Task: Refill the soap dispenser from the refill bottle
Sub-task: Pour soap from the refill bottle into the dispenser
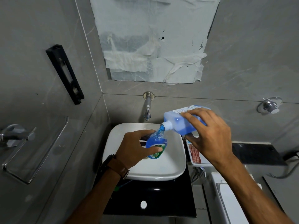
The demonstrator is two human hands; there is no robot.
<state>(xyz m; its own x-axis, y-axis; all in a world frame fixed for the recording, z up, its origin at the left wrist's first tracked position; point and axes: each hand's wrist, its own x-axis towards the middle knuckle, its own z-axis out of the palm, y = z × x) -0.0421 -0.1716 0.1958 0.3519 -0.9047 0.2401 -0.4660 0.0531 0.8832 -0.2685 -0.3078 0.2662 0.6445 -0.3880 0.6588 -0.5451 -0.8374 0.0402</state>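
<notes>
My left hand (135,147) grips a small clear soap dispenser (156,143), pump off, nearly full of blue liquid, held over the white sink basin (174,167). My right hand (208,135) holds a large refill bottle (176,121) of blue soap tipped on its side, white neck pointing down-left. A blue stream runs from that neck into the dispenser's open mouth. The dispenser carries a green label low on its front, partly covered by my thumb.
A wall tap (147,109) juts out above the basin. A white tray with a red checked cloth (195,153) sits right of the sink. A black counter (155,196) lies under the basin, a toilet lid (229,201) lower right, a glass shelf (32,151) on the left wall.
</notes>
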